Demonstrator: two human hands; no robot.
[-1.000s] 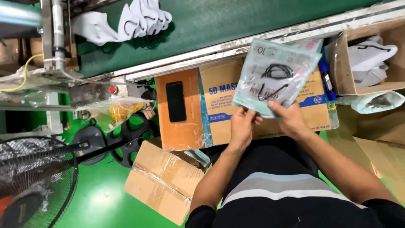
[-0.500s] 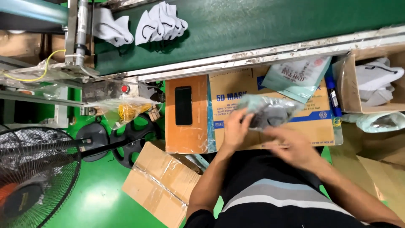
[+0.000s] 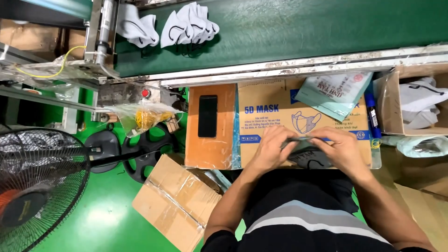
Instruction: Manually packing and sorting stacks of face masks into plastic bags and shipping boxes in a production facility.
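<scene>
Left of the work, a black phone (image 3: 207,115) lies on the orange box (image 3: 210,140). The clear mask pouch (image 3: 310,156), held up and flat a second ago, is now down at the near edge of the printed carton (image 3: 270,116), so handling has moved from lifting it to pressing it. The left hand (image 3: 273,148) and right hand (image 3: 339,148) pinch its top edge closed. Spare pouches (image 3: 333,93) lie just beyond; an open box (image 3: 389,112) crowds the right.
</scene>
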